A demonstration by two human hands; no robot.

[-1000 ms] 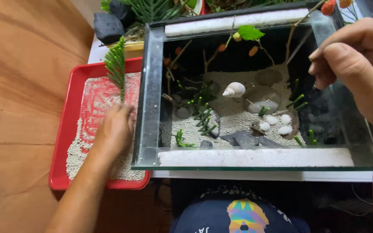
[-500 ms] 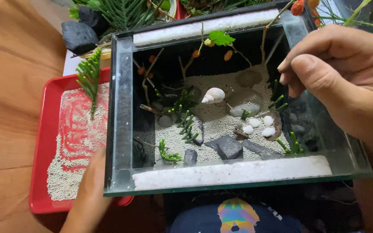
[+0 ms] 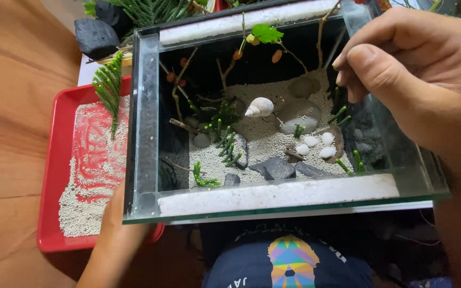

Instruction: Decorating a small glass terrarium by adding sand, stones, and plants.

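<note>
Our glass tank (image 3: 145, 133) looks mostly dressed (shell, stones, sprigs in); right hand (image 3: 417, 69) pinches a twig at its far-right corner, left hand (image 3: 116, 218) hidden, can't tell its grip.

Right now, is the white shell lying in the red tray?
No, the shell lies on the sand inside the glass tank, beside the tray.

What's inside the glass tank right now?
Inside the rectangular glass tank: pale sand, a white spiral shell, small white pebbles, dark slate pieces, green sprigs and bare twigs. The right hand covers the far right corner.
</note>
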